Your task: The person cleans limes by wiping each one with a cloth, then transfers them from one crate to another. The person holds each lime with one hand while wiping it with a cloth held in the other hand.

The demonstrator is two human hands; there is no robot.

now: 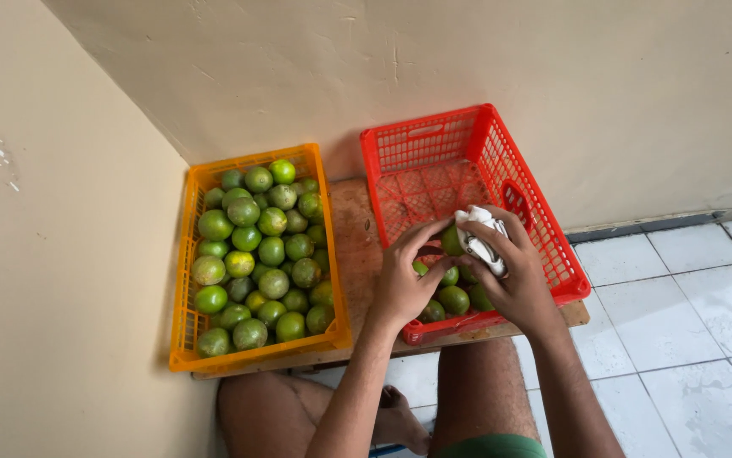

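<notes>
Above the red crate (544,242), the left hand (400,284) gripped a lime (451,241); the right hand (514,271) pressed a white cloth (478,237) (probably crumpled) against it, fingers curled.

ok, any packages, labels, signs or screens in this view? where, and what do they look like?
No labels, signs or screens show; the only containers are two crates.
Orange crate: left, on the wooden board, rectangular, slatted, full of green limes.
Red crate: right, rectangular, mesh walls, few limes at its near end.
</notes>
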